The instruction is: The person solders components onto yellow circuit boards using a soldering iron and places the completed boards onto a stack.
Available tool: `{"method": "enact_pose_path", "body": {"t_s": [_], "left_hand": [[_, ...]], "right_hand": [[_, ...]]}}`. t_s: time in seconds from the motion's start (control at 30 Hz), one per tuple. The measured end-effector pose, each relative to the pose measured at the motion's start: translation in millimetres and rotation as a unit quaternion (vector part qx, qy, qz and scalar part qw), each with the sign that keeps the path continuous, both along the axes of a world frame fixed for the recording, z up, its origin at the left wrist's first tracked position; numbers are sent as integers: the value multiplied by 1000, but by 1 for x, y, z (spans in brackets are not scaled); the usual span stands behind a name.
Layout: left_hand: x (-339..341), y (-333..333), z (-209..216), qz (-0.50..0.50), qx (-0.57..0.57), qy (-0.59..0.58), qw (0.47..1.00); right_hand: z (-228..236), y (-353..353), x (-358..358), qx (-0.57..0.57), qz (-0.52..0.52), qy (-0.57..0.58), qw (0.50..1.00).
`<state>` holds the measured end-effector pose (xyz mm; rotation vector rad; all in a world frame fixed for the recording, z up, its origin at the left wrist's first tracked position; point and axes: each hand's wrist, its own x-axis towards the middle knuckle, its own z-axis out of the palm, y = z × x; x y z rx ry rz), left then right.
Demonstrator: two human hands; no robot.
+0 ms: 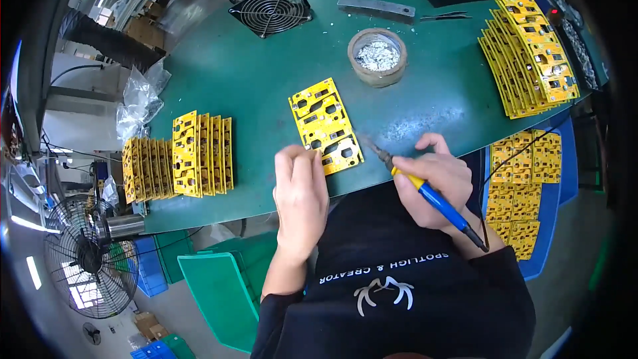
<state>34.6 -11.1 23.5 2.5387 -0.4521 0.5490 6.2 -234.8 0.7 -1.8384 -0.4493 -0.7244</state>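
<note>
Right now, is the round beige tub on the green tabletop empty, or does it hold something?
Not empty: small silvery bits lie inside the round beige tub, visible through its open top. I cannot tell their depth.

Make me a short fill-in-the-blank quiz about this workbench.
The right hand holds a soldering iron with a yellow and ____ handle.
The left hand is at a circuit board coloured ____.
The tabletop is ____.
The small black fan is to the ____ of the round tub.

Missing words: blue; yellow; green; left.

Two hands (301, 193) (435, 183), one soldering iron (435, 200), one lone yellow board (325, 123), one round pot (379, 80)
</note>
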Motion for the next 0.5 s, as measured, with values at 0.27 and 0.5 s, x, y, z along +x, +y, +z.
{"method": "enact_pose_path", "body": {"t_s": [0.27,0.5], "left_hand": [[-30,-3,-9,-30,3,-21,999],[-33,-12,-20,-14,21,-58,998]], "right_hand": [[-1,12,-10,-8,30,-6,1000],[-1,14,-11,-12,32,3,999]]}}
